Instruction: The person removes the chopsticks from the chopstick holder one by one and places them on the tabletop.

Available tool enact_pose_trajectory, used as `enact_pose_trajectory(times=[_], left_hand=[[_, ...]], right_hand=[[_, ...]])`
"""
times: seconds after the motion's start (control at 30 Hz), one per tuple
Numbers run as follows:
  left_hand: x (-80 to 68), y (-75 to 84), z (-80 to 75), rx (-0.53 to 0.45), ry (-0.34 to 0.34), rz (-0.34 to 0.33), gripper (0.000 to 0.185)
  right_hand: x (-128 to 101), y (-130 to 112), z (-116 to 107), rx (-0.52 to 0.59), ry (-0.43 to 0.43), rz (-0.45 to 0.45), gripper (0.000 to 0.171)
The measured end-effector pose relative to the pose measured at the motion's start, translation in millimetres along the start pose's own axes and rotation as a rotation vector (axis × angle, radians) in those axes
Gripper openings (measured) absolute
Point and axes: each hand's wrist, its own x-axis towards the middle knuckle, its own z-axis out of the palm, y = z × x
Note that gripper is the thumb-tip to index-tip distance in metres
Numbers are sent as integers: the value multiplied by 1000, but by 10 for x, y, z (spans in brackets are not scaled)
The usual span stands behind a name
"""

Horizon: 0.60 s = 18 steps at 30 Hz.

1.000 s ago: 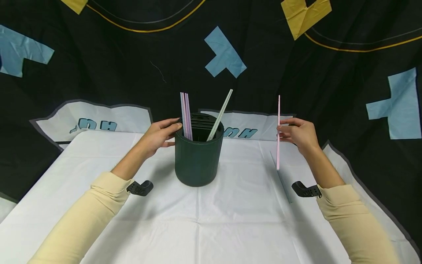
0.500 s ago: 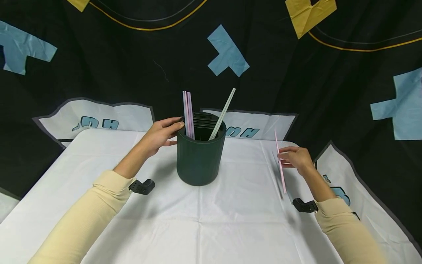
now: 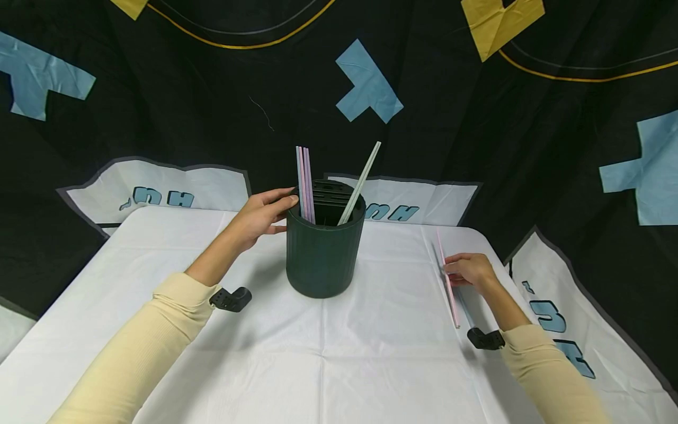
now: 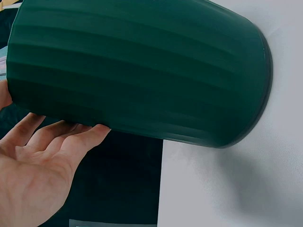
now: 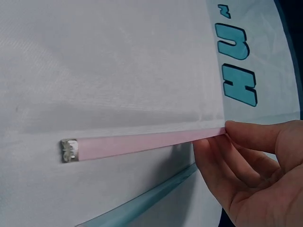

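My left hand point(image 3: 256, 219) holds the side of a dark green utensil holder point(image 3: 323, 262) near its rim, fingers against the wall. The holder stands upright, with black slots at its back. Several pink, lilac and bluish chopsticks point(image 3: 305, 185) stand at its left, and pale green chopsticks point(image 3: 361, 182) lean right. Out to the right, my right hand point(image 3: 470, 272) pinches a pink chopstick point(image 5: 118, 145) between thumb and fingers, low over the table. That chopstick has a silvery patterned end cap. Beside it a blue-grey chopstick point(image 5: 147, 198) lies on the cloth, partly hidden by the hand.
A white cloth point(image 3: 254, 365) covers the table. Behind it hangs a black backdrop point(image 3: 222, 106) with blue and yellow shapes. The table's right edge point(image 3: 498, 259) runs close to the right hand. Black wrist cameras point(image 3: 231, 299) jut from both sleeves.
My right hand has come down toward the table with the pink chopstick, which has tilted from upright to nearly flat beside the blue-grey one. The left hand stays on the holder.
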Motion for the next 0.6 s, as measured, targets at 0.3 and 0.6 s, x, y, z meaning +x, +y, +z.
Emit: enact_pose_trajectory(times=[0.3, 0.6], left_hand=[[-3, 6, 9, 1, -3, 5, 60], [-6, -10, -1, 8, -1, 6, 60]], right_hand=[[20, 80, 38, -42, 23, 17, 41], [41, 147, 58, -106, 35, 23, 38]])
